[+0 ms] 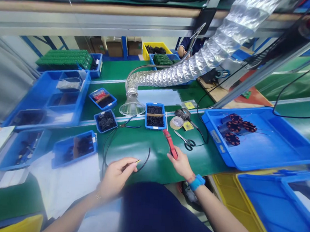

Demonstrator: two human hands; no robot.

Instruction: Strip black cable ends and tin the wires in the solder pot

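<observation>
Left hand (115, 179): thumb and fingertips pressed together, pinching a thin black wire (145, 163) close to its yellow tip, with the wire curving away in a loose arc. Right hand (180, 165): fingers closed around a red-handled hand tool (170, 142), its far end angled up the green bench mat (139, 146); a blue wristband (196, 182) at the wrist. Best handling: a short, firm pinch near the wire end, with the tool kept square to it and the slack free of snags. Just beyond: a blue tray of black parts (155, 116), a tape roll (176, 123), scissors (186, 141), and pliers (129, 126). Hard to make out: the tool's exact type, with its lower part behind the fingers; the wire's path under the left fingers; and the small parts in the tray.
</observation>
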